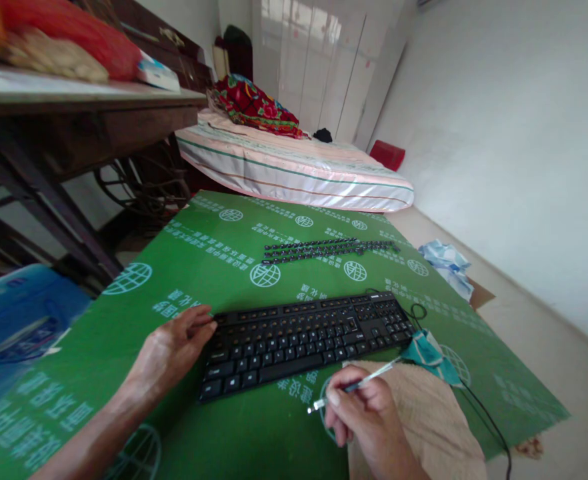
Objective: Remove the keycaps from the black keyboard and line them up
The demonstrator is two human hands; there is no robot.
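A black computer keyboard [294, 363] lies at a slant on the green-covered table. Its upper rows show bare key sockets, while the lower rows and the number pad carry keycaps. My left hand [177, 343] has its fingers bent at the keyboard's upper left corner, the fingertips against its edge. In my right hand [367, 417], closed in a writing grip, is a thin pen-like stick [379, 372] with a pale, shiny tip pointing left, just in front of the keyboard. Several black keycaps [319, 251] stand in rows farther back on the table.
A beige cloth [424, 420] lies under my right hand, with a teal checked cloth [431, 357] beside the keyboard's cable [489, 420]. Left stand a blue plastic bin [29, 320] and a sewing-machine table [99, 110]. A bed [294, 167] is behind the table.
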